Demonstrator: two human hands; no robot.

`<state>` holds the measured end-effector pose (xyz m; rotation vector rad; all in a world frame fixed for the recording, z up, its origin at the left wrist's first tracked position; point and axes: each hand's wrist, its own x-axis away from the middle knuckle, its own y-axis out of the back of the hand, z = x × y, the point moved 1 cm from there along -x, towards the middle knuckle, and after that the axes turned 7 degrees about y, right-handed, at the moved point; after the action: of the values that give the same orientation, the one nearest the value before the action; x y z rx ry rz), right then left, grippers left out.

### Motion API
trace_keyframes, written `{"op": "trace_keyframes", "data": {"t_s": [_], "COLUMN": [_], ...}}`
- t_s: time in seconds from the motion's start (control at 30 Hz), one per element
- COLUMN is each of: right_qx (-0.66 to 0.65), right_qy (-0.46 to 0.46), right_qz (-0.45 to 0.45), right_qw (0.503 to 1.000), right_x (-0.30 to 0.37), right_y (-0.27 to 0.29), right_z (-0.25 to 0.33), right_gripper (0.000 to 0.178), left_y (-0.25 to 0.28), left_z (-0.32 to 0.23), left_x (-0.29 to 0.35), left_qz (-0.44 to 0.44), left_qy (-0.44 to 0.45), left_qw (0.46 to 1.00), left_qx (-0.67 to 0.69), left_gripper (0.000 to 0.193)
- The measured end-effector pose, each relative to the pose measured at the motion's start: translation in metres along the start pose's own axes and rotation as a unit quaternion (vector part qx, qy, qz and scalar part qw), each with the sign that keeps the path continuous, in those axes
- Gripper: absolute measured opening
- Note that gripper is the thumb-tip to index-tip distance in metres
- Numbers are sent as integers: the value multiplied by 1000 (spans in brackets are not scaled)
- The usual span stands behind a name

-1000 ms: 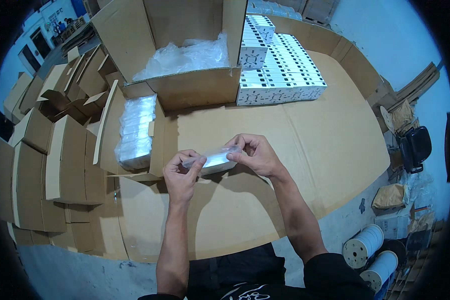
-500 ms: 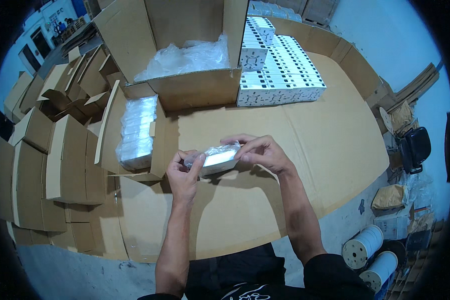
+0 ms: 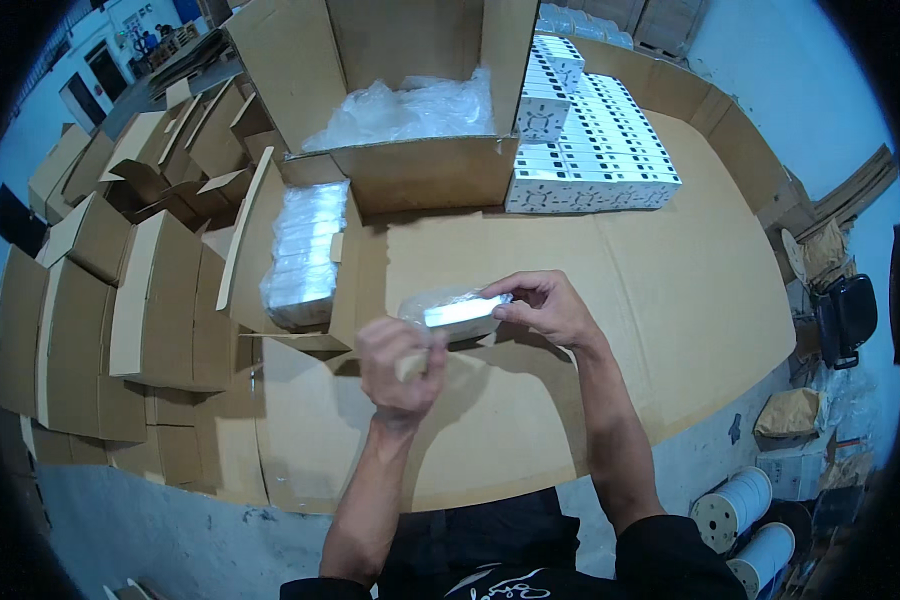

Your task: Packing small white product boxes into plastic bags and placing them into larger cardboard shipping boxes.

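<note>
A small white box (image 3: 460, 315) in a clear plastic bag (image 3: 425, 300) is held over the cardboard-covered table (image 3: 510, 420). The thumb and fingers of my right hand (image 3: 548, 310) pinch its right end. My left hand (image 3: 400, 368) is by the box's left end, with fingers bent and smeared by motion; whether it touches the bag cannot be made out. To its left stands an open carton (image 3: 346, 285) with a row of plastic-wrapped white boxes (image 3: 305, 250) inside.
Behind is a large open carton (image 3: 425, 178) of clear plastic bags (image 3: 405, 110). Stacked white boxes (image 3: 595, 190) stand at the back right. Several brown cartons (image 3: 170, 300) crowd the left. A cardboard wall (image 3: 715, 135) rims the table's far right. Cable spools (image 3: 735, 500) sit on the floor at lower right.
My left hand has come off the left end of the wrapped box and moved slightly down and right. The right hand keeps its hold. The whole view has shifted a little.
</note>
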<state>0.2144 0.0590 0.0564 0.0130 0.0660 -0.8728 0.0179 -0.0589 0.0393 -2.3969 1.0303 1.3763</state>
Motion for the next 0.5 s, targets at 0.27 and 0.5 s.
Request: {"op": "trace_keyframes", "data": {"t_s": [0.27,0.5], "right_qx": [39,21], "right_qy": [29,11], "right_qz": [22,33], "right_qw": [999,999], "right_x": [-5,-3], "right_y": [8,5], "right_z": [-2,-4], "right_gripper": [26,23], "left_y": [-23,-8], "left_z": [-9,1], "left_x": [-6,-6], "left_qz": [166,179], "left_qy": [22,183], "left_qw": [984,964], "left_qx": [-63,68], "left_gripper": [27,31]}}
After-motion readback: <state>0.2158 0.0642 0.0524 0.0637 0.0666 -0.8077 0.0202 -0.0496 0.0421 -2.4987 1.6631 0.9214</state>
